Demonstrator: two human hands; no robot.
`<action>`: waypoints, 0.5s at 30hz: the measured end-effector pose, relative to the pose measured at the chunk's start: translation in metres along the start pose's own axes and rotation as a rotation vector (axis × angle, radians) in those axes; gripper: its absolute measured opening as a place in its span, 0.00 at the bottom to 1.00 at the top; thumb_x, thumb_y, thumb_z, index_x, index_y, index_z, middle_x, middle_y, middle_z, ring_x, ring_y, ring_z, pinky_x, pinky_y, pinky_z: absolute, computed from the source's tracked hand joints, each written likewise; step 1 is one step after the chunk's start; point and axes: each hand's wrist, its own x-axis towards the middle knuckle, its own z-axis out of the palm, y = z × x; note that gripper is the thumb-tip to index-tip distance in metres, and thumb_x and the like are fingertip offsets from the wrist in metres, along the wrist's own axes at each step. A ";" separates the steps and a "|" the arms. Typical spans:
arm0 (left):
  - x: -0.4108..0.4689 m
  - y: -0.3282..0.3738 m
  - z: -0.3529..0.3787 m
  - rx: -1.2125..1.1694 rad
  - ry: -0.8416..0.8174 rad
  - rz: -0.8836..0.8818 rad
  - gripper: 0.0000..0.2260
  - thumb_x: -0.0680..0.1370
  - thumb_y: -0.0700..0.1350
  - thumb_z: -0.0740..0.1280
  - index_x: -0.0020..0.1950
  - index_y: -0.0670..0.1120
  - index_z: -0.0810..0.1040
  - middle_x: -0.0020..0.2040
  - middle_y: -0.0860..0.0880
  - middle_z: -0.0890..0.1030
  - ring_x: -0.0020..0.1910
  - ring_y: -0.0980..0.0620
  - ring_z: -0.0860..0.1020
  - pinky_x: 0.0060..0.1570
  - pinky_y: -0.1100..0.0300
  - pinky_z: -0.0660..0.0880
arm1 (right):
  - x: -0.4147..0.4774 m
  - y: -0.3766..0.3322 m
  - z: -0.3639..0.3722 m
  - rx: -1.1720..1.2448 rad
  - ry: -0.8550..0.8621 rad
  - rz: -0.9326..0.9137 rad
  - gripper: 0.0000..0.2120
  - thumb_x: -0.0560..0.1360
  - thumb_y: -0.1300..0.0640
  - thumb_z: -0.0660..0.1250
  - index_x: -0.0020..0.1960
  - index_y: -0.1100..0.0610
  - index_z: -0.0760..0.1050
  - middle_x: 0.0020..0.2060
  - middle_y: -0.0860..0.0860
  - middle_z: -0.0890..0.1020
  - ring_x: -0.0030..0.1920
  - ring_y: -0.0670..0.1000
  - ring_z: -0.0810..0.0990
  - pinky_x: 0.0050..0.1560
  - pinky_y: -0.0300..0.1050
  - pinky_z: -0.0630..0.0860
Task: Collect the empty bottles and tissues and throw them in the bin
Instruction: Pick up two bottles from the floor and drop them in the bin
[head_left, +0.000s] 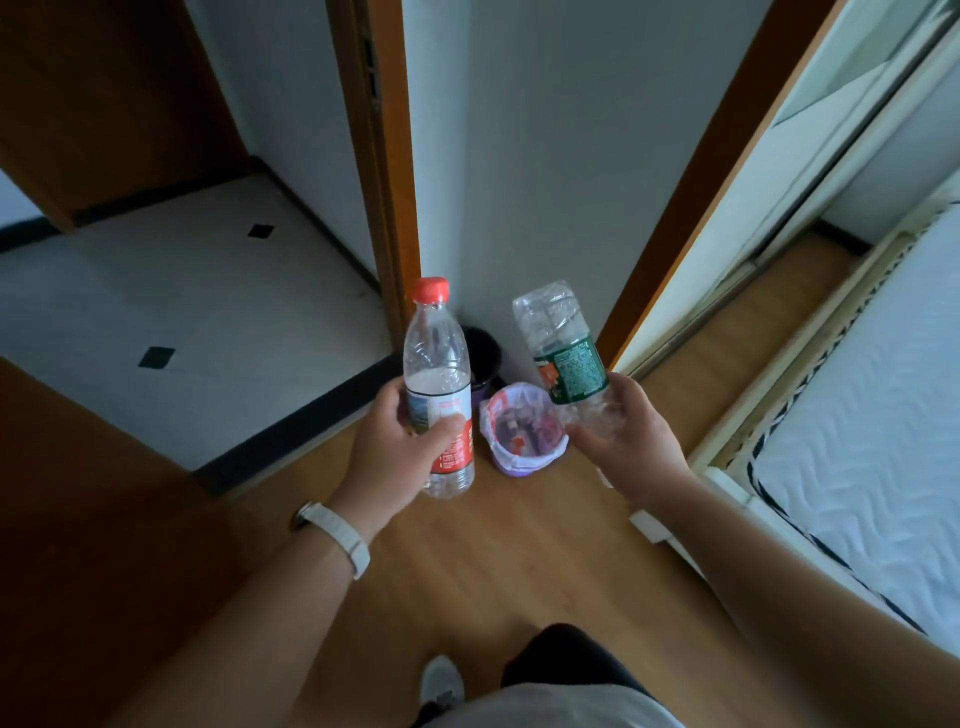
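Bottles were held one per hand, both up above the floor. The red-capped bottle (439, 384) was held upright, with the left hand (400, 447) wrapped round its labelled lower half. The crumpled green-label bottle (563, 348) was tilted base-up, its lower end cupped in the curled fingers of the right hand (628, 441). The lined bin (514, 465) was seen on the floor between both hands.

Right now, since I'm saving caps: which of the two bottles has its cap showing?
The red-label bottle in the left hand, upright with a red cap on top. The green-label bottle in the right hand shows no cap.
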 end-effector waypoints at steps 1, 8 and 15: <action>0.009 -0.002 0.001 -0.003 -0.010 0.002 0.21 0.67 0.54 0.75 0.58 0.65 0.74 0.52 0.64 0.81 0.50 0.63 0.81 0.41 0.68 0.78 | 0.005 0.001 0.002 0.000 0.016 0.015 0.29 0.64 0.37 0.71 0.61 0.35 0.62 0.44 0.32 0.75 0.43 0.33 0.76 0.39 0.34 0.70; 0.075 -0.014 0.025 0.007 -0.102 -0.035 0.24 0.67 0.54 0.75 0.62 0.59 0.74 0.53 0.61 0.82 0.51 0.62 0.81 0.44 0.64 0.79 | 0.047 0.026 0.015 0.064 0.067 0.084 0.36 0.62 0.32 0.69 0.66 0.43 0.65 0.49 0.35 0.75 0.48 0.39 0.76 0.45 0.37 0.70; 0.163 -0.027 0.060 0.073 -0.160 -0.101 0.24 0.70 0.52 0.76 0.64 0.59 0.73 0.55 0.59 0.82 0.53 0.62 0.80 0.45 0.64 0.79 | 0.134 0.070 0.038 0.129 0.032 0.187 0.30 0.65 0.37 0.72 0.62 0.40 0.66 0.51 0.38 0.75 0.50 0.40 0.76 0.46 0.41 0.74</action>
